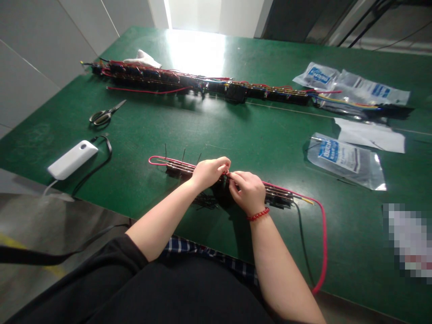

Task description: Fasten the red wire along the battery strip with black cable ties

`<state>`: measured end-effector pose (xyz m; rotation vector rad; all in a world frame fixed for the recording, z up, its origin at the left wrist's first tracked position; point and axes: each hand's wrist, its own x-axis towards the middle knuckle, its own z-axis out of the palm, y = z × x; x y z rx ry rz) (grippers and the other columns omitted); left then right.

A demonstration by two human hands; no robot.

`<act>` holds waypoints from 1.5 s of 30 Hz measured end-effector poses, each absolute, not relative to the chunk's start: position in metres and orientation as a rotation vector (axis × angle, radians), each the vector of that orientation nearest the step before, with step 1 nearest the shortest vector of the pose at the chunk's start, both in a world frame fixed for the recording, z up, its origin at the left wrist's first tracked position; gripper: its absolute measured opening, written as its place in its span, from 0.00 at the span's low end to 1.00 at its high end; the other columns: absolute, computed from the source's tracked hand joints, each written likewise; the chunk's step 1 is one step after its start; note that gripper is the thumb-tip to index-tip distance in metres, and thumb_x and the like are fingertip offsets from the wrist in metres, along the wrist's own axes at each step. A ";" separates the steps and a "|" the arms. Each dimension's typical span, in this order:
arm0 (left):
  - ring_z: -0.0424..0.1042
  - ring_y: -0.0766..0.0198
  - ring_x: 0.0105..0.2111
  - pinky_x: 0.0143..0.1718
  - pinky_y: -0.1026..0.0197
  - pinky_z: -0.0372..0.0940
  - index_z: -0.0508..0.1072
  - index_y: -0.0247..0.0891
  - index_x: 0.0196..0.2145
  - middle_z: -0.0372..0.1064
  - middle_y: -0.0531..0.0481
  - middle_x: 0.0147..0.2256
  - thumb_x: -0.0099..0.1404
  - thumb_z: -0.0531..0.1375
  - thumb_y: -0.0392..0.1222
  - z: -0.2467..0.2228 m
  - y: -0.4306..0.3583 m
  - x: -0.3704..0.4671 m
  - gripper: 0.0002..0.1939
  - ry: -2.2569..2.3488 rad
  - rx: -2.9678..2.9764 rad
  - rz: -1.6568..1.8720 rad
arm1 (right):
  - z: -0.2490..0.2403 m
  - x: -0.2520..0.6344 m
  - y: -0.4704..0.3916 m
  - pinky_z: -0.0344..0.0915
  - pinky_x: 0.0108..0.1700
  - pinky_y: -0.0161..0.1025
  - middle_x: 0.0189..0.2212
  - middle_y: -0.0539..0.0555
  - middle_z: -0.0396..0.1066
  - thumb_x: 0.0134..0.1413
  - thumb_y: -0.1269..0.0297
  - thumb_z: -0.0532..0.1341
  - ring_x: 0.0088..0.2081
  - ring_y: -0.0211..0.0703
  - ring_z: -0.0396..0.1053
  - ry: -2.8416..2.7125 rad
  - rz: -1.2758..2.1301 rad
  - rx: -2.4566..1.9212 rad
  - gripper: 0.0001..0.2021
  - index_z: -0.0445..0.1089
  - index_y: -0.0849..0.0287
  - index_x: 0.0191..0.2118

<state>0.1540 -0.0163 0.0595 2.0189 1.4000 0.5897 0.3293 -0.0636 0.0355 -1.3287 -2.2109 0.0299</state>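
Observation:
A black strip assembly (180, 169) with thin metal rods and a red wire along it lies across the table in front of me. Thin black ties (184, 154) stick up from its left part. Over its middle, my left hand (209, 172) is closed in a pinch. Right beside it, my right hand (249, 189) pinches at the same spot, the fingertips of both almost touching. What lies between the fingers is too small to make out. The red wire (324, 243) loops off the right end and down over the table edge. Loose black ties (206, 201) lie below my left wrist.
A longer wired assembly (175, 81) lies across the back of the green table (151, 121). Scissors (104, 115) and a white power bank (72, 159) with a cable are at left. Clear plastic bags (347, 159) and white paper (371, 135) lie at right.

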 end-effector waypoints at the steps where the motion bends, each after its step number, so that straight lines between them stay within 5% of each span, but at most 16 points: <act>1: 0.74 0.66 0.33 0.36 0.66 0.62 0.73 0.47 0.39 0.76 0.58 0.33 0.68 0.53 0.40 0.059 -0.016 0.154 0.09 1.397 2.019 0.594 | 0.035 0.329 -0.064 0.61 0.44 0.41 0.40 0.54 0.77 0.60 0.66 0.57 0.40 0.45 0.70 -2.209 0.029 -1.329 0.11 0.74 0.56 0.44; 21: 0.74 0.65 0.32 0.33 0.66 0.61 0.70 0.46 0.41 0.76 0.58 0.32 0.65 0.59 0.45 0.058 -0.014 0.157 0.07 1.532 2.023 0.506 | 0.036 0.329 -0.064 0.61 0.45 0.40 0.41 0.53 0.77 0.60 0.67 0.56 0.40 0.44 0.70 -2.214 0.030 -1.344 0.12 0.74 0.56 0.46; 45: 0.74 0.62 0.34 0.37 0.60 0.65 0.75 0.42 0.37 0.76 0.52 0.34 0.68 0.53 0.40 0.044 -0.021 0.157 0.10 1.362 2.494 0.570 | 0.036 0.326 -0.064 0.54 0.40 0.40 0.32 0.54 0.74 0.63 0.64 0.53 0.34 0.43 0.65 -2.293 -0.137 -1.466 0.11 0.73 0.59 0.39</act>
